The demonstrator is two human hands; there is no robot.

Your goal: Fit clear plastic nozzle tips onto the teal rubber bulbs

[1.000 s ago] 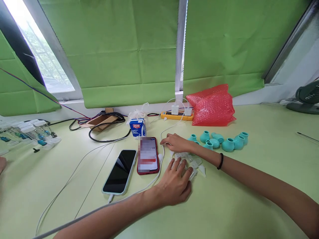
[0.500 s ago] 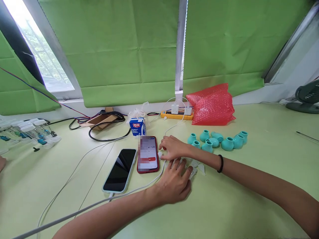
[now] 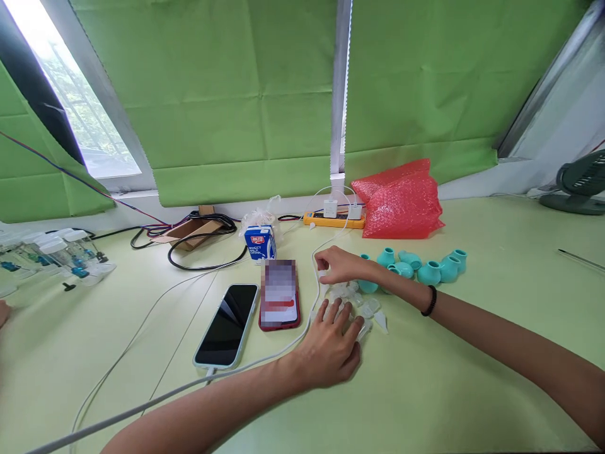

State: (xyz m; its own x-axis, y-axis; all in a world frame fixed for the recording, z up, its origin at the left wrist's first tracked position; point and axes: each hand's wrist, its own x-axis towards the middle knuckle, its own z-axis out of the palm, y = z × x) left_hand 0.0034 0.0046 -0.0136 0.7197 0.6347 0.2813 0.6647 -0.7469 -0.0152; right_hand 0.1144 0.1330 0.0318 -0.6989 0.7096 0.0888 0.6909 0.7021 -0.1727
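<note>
Head view: a pale green table (image 3: 449,403); clock directions are read from the named hand, or from the centre of the view where stated.
Left hand (image 3: 331,353): palm down, fingers spread apart, tips on or just above the clear plastic pieces (image 3: 370,308); whether anything is gripped beneath them cannot be told.
Right hand (image 3: 343,265): at about twelve o'clock from the left hand and apart from it; thumb and forefinger curl toward each other, a small white piece (image 3: 322,275) at their tips. Whether it is pinched cannot be told.
Clear pieces: a loose cluster between the hands, from twelve to two o'clock of the left hand, partly covered by its fingers.
Bracelet (image 3: 429,301): dark, round the right wrist.
Teal vessels (image 3: 429,274): a round-bodied group at three o'clock from the right hand, some partly hidden by the forearm.
Phones: red-cased phone (image 3: 281,315) at ten o'clock from the left hand; black-screened phone (image 3: 227,328) just beside it, nearer nine.
White cable (image 3: 108,420): passes between the red-cased phone and both hands, then toward eight o'clock of the view.
Drink carton (image 3: 259,244): just past nine o'clock from the right hand.
Power strip (image 3: 321,219): orange, at twelve o'clock from the right hand.
Red bubble-wrap bag (image 3: 401,205): between one and two o'clock from the right hand.
</note>
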